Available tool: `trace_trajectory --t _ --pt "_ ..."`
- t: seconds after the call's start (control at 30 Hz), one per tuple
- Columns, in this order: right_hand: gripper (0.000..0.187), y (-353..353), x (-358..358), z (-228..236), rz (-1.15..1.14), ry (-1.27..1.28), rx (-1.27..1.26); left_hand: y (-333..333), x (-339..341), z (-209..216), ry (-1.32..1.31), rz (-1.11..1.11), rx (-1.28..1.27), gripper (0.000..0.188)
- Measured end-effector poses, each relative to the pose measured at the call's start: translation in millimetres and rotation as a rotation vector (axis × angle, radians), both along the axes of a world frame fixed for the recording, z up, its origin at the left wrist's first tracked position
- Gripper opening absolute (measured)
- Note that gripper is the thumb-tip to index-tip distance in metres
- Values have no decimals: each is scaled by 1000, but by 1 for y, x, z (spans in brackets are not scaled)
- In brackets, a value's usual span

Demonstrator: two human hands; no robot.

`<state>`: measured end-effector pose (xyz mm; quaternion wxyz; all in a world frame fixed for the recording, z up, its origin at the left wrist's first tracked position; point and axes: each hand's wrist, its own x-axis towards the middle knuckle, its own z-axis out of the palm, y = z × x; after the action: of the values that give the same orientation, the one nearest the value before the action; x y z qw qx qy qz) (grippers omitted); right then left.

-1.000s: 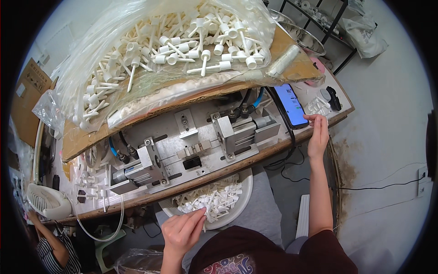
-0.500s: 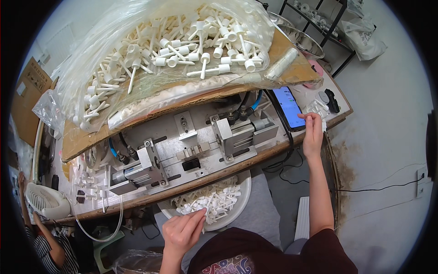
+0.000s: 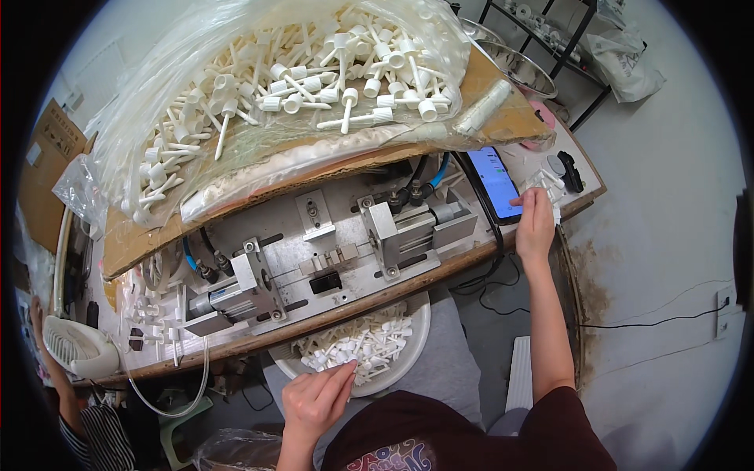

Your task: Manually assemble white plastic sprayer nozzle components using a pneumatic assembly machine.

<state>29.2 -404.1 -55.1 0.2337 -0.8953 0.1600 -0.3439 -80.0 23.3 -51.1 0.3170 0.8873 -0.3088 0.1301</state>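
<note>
My left hand [image 3: 316,399] is closed in a pinch over the near side of a white bowl [image 3: 424,334]. White plastic pieces with capped heads and thin stems [image 3: 369,345] fill the bowl; what the fingertips pinch cannot be made out against them. On the right, my right hand [image 3: 534,228] reaches up to a smartphone [image 3: 493,182] with a lit blue-white screen. Its fingers are stretched out, the leftmost one at the lower right of the screen, and no object shows in them.
A metal clamping fixture [image 3: 320,271] with two cylinders spans the bench. Above it, an open plastic bag of similar white pieces [image 3: 294,86] rests on cardboard [image 3: 129,239]. A white fan [image 3: 82,345] and another person's arm [image 3: 51,357] are at left.
The view has shifted slightly. At far left, the other person's arm has moved and only one forearm shows now. My two hands hold nearly the same places.
</note>
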Motion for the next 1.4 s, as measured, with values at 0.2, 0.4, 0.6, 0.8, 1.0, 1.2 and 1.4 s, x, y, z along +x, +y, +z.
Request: trace_trajectory --t 0.2,0.4,0.6,0.8,1.0,1.2,1.4 --pt "31 1 -1 -3 185 -31 -6 -2 0 -4 -8 0 -1 26" --pt "33 -8 -2 -3 188 -6 154 -2 -2 -4 1 1 11 26" --pt "33 -23 12 -6 39 -63 -38 -4 -2 -6 -11 -14 9 25" --pt "32 -13 1 8 125 -34 212 -3 -4 -10 0 -4 3 25" --pt "31 -21 5 -1 49 -71 78 -5 -4 -8 3 -10 5 25" --pt "31 -11 19 5 249 -58 156 -5 -5 -9 18 -15 23 26" --pt "33 -1 27 5 347 -46 144 -5 -6 -12 16 -12 21 26"
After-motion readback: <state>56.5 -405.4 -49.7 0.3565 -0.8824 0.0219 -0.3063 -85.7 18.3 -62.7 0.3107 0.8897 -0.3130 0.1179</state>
